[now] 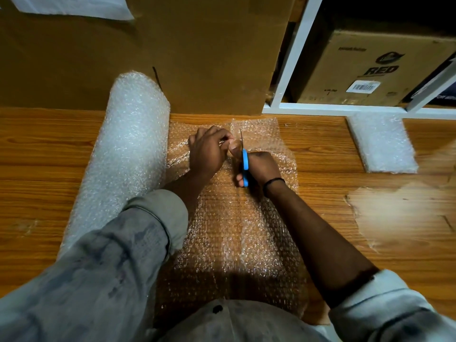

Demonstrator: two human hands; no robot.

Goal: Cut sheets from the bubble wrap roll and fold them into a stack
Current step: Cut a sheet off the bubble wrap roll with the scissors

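Shows one bubble wrap roll, one unrolled sheet, one folded stack, one pair of scissors, left-hand grip pinching that sheet, right-hand grip curled round the scissors.

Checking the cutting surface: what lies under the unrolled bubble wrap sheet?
The wooden surface shows through the clear sheet. Under the left hand and the right hand holding scissors, it is hidden.

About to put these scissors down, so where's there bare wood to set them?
Bare wood lies between the unrolled sheet and the folded stack. Another strip runs left of the roll. The middle is crowded: left hand, right hand and scissors work on the sheet, with the cardboard box behind.
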